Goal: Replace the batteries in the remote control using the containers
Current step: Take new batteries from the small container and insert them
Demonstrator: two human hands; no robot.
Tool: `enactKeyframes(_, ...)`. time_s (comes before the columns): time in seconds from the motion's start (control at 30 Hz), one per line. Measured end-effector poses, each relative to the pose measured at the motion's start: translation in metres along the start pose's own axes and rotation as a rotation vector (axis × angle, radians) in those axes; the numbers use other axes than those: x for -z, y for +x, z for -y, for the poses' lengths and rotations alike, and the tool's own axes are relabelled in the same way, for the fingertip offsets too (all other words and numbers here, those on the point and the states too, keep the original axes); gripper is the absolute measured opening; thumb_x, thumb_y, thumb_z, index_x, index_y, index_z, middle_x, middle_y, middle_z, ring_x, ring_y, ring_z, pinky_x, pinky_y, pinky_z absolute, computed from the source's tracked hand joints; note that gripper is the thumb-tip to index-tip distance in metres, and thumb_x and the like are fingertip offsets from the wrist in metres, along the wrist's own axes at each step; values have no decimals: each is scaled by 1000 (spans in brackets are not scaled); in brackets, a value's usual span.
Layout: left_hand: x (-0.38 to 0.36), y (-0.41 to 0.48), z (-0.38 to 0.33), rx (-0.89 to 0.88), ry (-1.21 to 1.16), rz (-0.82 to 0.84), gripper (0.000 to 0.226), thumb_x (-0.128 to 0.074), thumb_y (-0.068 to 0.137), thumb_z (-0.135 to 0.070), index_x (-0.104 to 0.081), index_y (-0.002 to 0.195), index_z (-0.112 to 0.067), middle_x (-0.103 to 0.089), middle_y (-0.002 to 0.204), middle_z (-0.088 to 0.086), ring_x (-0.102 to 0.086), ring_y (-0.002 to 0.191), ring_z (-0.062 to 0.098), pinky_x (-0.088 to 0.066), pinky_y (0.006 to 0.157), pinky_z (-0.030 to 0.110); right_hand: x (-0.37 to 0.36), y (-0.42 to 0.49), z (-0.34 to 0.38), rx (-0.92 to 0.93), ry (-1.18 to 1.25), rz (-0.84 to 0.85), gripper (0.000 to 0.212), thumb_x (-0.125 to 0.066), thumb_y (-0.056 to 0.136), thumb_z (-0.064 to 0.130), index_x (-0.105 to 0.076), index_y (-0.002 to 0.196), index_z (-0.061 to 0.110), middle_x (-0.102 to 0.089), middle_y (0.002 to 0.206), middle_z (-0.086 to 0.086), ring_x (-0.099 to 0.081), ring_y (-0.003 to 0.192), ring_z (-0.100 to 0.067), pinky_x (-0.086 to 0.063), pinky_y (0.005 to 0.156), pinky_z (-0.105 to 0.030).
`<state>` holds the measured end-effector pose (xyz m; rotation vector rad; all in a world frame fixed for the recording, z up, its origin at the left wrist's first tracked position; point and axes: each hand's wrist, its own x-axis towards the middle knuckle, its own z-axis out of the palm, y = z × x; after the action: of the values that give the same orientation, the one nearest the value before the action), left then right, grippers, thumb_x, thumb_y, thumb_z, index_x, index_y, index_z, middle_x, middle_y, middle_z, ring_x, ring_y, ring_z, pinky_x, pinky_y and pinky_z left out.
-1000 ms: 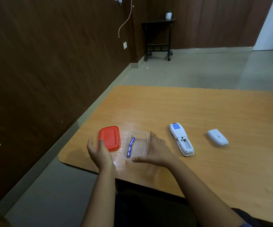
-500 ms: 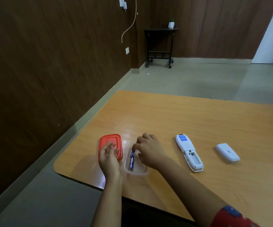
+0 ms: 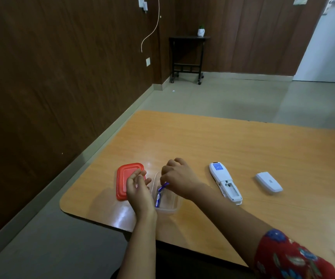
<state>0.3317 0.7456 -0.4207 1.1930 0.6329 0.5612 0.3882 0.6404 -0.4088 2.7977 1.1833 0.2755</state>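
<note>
1. Blue batteries [image 3: 160,195] sat in the clear container [image 3: 165,198] on the near left part of the wooden surface [image 3: 223,141], with the red lid [image 3: 124,181] just left of it.
2. Right hand [image 3: 179,179] pinched the far end of one battery, tilting it up from the container.
3. Left hand [image 3: 137,185] waited beside, fingers loose and holding nothing.
4. Remote control [image 3: 225,183] lay to the right, compartment open, its back cover [image 3: 268,181] further right.
5. Current step seemed to be taking a battery out; next, it probably needed carrying to the compartment with correct polarity.
</note>
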Motion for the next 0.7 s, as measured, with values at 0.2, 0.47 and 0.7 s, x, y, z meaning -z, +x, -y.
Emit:
enactKeyframes(0.2,-8,-6,2,-130,35,78,23,-39,97,-10,-59,106,-18,-65,103,1,-63,82,17,-44,65,14,29,-84,-6,-546,793,-271,9,-65,85,24,-69,93,28,-65,88,16,-57,82,-3,-45,74,-19)
enactKeyframes(0.47,-31,-53,8,-124,11,453,25,-40,98,-5,-61,105,-17,-67,98,3,-62,78,18,-46,72,25,37,-156,-32,-1161,1503,-362,30,-38,89,6,-51,106,27,-50,69,-3,-43,57,-17,-46,63,-30)
enactKeyframes(0.7,-46,-76,16,120,177,692,23,-43,98,-9,-63,99,-21,-69,102,4,-65,83,16,-45,81,31,5,-160,-60,-1202,561,-57,32,-45,88,48,-63,103,26,-64,109,3,-60,92,-18,-40,69,-28)
